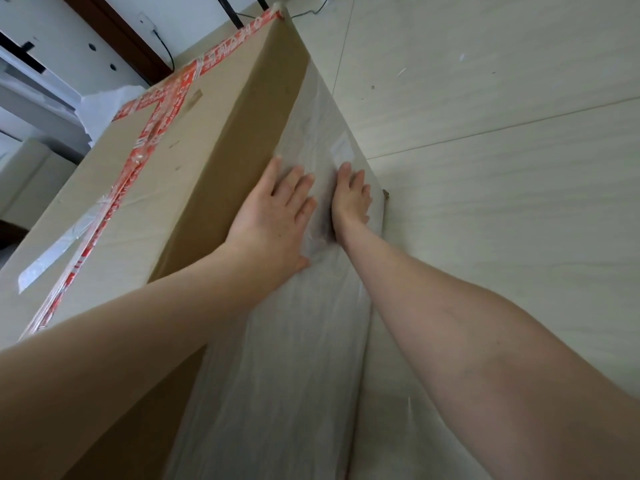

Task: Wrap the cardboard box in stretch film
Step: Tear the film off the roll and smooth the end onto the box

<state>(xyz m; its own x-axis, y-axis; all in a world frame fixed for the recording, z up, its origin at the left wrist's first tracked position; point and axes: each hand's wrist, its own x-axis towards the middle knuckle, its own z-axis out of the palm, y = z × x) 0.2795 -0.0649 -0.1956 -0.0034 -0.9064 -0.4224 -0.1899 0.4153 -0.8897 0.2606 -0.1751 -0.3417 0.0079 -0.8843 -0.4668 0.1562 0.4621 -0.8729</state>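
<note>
A tall brown cardboard box (194,140) stands on the floor, its top sealed with red printed tape (152,133). Clear stretch film (298,341) covers the lower band of the box's side, milky and wrinkled. My left hand (277,216) lies flat on the film at its upper edge, fingers straight and spread. My right hand (351,195) presses flat on the film just to the right, near the box's corner. No film roll is in view.
Pale tiled floor (485,168) stretches to the right of the box. White furniture panels (41,81) and white wrapping material (104,109) stand behind the box on the left. A dark wooden frame and a cable (162,46) run along the far wall.
</note>
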